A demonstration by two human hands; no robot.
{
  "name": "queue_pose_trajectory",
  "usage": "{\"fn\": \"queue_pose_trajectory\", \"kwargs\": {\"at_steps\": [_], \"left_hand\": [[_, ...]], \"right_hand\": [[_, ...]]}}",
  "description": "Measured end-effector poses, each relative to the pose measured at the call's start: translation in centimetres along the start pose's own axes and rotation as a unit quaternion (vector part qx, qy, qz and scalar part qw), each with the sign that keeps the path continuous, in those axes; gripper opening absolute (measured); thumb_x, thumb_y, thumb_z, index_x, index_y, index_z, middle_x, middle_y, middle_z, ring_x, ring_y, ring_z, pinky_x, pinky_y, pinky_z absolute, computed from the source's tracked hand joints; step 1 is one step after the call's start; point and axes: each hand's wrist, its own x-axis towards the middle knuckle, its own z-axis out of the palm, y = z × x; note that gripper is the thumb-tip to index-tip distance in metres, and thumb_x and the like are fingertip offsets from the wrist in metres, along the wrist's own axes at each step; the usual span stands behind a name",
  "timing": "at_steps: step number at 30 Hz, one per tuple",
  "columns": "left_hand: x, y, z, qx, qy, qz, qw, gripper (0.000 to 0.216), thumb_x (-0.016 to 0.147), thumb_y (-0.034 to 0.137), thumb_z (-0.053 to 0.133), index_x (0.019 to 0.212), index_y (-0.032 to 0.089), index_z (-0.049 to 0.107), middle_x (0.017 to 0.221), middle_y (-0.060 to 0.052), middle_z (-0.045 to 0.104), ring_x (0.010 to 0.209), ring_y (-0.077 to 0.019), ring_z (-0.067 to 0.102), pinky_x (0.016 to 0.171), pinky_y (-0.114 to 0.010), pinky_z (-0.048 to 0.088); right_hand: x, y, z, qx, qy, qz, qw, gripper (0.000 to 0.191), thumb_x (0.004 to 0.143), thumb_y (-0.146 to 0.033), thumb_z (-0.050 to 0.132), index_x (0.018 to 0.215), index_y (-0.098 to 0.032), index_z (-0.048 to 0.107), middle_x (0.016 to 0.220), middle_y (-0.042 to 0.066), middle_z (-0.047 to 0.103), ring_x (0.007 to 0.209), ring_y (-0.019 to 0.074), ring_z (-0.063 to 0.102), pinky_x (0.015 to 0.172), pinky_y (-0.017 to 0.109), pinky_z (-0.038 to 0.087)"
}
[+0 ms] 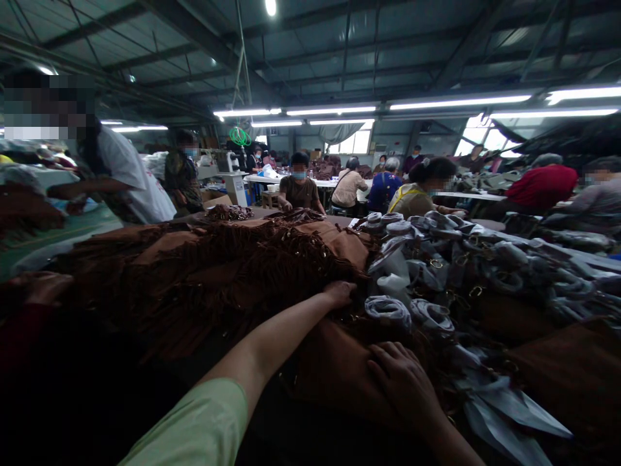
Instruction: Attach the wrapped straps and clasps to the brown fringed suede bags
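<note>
A brown suede-like piece [334, 369], probably a bag, lies in front of me. My right hand [400, 378] rests on its right part with the fingers stretched out. At its far edge, my left hand [339, 294] is closed with curled fingers; the dim light hides what they hold. Just beyond and to the left spreads a heap of brown fringed pieces [228, 272] with small metal fittings. Rolled straps in clear wrapping [388, 310] sit close to the right of my hands.
More wrapped rolls with gold-coloured rings [436, 263] cover the table's right side. Another brown piece [567, 362] lies far right. A co-worker's hand [46, 285] touches the heap at left. A person in a white top [129, 171] leans in there. Several people sit at tables behind.
</note>
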Motion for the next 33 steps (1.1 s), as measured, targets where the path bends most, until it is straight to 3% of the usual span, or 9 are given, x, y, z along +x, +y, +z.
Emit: {"fn": "queue_pose_trajectory", "kwargs": {"at_steps": [5, 10, 13, 17, 19, 23, 26, 29, 33], "left_hand": [[-0.3, -1.5, -0.4, 0.056, 0.022, 0.151, 0.987, 0.018, 0.086, 0.025, 0.051, 0.089, 0.02, 0.067, 0.108, -0.008, 0.06, 0.088, -0.0182, 0.06, 0.07, -0.028, 0.046], [-1.5, -3.5, -3.3, 0.18, 0.14, 0.336, 0.914, 0.016, 0.089, 0.019, 0.047, 0.084, 0.017, 0.063, 0.097, -0.008, 0.06, 0.089, -0.0162, 0.055, 0.076, -0.027, 0.044], [-2.7, -4.0, -5.9, 0.099, 0.217, 0.245, 0.94, 0.019, 0.092, 0.027, 0.045, 0.089, 0.016, 0.06, 0.095, -0.007, 0.061, 0.09, -0.0163, 0.055, 0.083, -0.028, 0.043], [-3.8, -2.3, -8.5, -0.202, 0.272, 0.026, 0.94, 0.019, 0.089, 0.03, 0.05, 0.087, 0.014, 0.059, 0.082, -0.004, 0.062, 0.077, -0.0148, 0.058, 0.071, -0.026, 0.046], [-4.6, -0.1, -9.1, -0.401, 0.222, -0.033, 0.888, 0.022, 0.086, 0.033, 0.054, 0.087, 0.012, 0.059, 0.077, -0.004, 0.063, 0.065, -0.0121, 0.057, 0.061, -0.023, 0.046], [-7.6, 5.8, -8.4, -0.685, 0.062, -0.034, 0.725, 0.031, 0.073, 0.037, 0.07, 0.086, 0.01, 0.061, 0.079, -0.007, 0.065, 0.06, -0.0105, 0.059, 0.057, -0.022, 0.048], [-10.3, 10.4, -6.8, -0.785, -0.002, -0.023, 0.619, 0.031, 0.069, 0.031, 0.076, 0.087, 0.01, 0.063, 0.081, -0.008, 0.066, 0.064, -0.0114, 0.061, 0.062, -0.022, 0.05], [-12.5, 14.3, -4.9, -0.847, -0.033, -0.023, 0.531, 0.026, 0.07, 0.025, 0.075, 0.087, 0.01, 0.063, 0.079, -0.006, 0.065, 0.065, -0.0106, 0.061, 0.063, -0.021, 0.05], [-14.7, 18.1, -2.4, -0.876, -0.07, -0.049, 0.474, 0.022, 0.074, 0.026, 0.072, 0.085, 0.01, 0.063, 0.079, -0.005, 0.065, 0.063, -0.0078, 0.06, 0.062, -0.017, 0.049]], "right_hand": [[0.0, 0.0, 0.0, -0.002, -0.001, 0.011, 1.0, 0.028, 0.09, -0.036, 0.048, 0.114, -0.028, 0.06, 0.109, 0.003, 0.062, 0.1, 0.021, 0.055, 0.089, 0.037, 0.041], [0.1, 0.0, 0.0, -0.001, 0.005, 0.01, 1.0, 0.025, 0.09, -0.035, 0.049, 0.11, -0.027, 0.062, 0.106, 0.004, 0.063, 0.098, 0.0205, 0.056, 0.087, 0.036, 0.042], [0.0, 0.0, 0.0, 0.004, 0.006, 0.008, 1.0, 0.025, 0.09, -0.036, 0.049, 0.109, -0.028, 0.062, 0.105, 0.003, 0.063, 0.097, 0.0204, 0.056, 0.087, 0.036, 0.042], [0.0, 0.5, 0.3, 0.029, 0.023, 0.004, 0.999, 0.025, 0.089, -0.037, 0.05, 0.109, -0.028, 0.062, 0.106, 0.004, 0.064, 0.097, 0.0209, 0.057, 0.087, 0.037, 0.043], [0.1, 0.8, 0.0, 0.062, 0.056, 0.004, 0.996, 0.026, 0.089, -0.037, 0.049, 0.11, -0.027, 0.062, 0.108, 0.005, 0.063, 0.099, 0.0216, 0.057, 0.088, 0.038, 0.044], [-0.1, 0.1, -1.8, 0.165, 0.189, 0.054, 0.966, 0.037, 0.086, -0.043, 0.054, 0.118, -0.025, 0.056, 0.11, 0.007, 0.063, 0.098, 0.0227, 0.059, 0.087, 0.039, 0.048], [-1.3, -1.4, -3.7, 0.268, 0.248, 0.119, 0.923, 0.051, 0.079, -0.046, 0.063, 0.123, -0.024, 0.051, 0.105, 0.006, 0.065, 0.087, 0.0208, 0.063, 0.077, 0.035, 0.052], [-3.4, -2.6, -4.9, 0.342, 0.31, 0.192, 0.866, 0.039, 0.078, -0.043, 0.065, 0.11, -0.022, 0.06, 0.098, 0.006, 0.067, 0.082, 0.0193, 0.063, 0.069, 0.03, 0.052], [-6.3, -2.8, -5.4, 0.435, 0.354, 0.174, 0.809, 0.024, 0.08, -0.038, 0.063, 0.095, -0.019, 0.065, 0.093, 0.006, 0.065, 0.083, 0.019, 0.061, 0.067, 0.029, 0.051]]}}
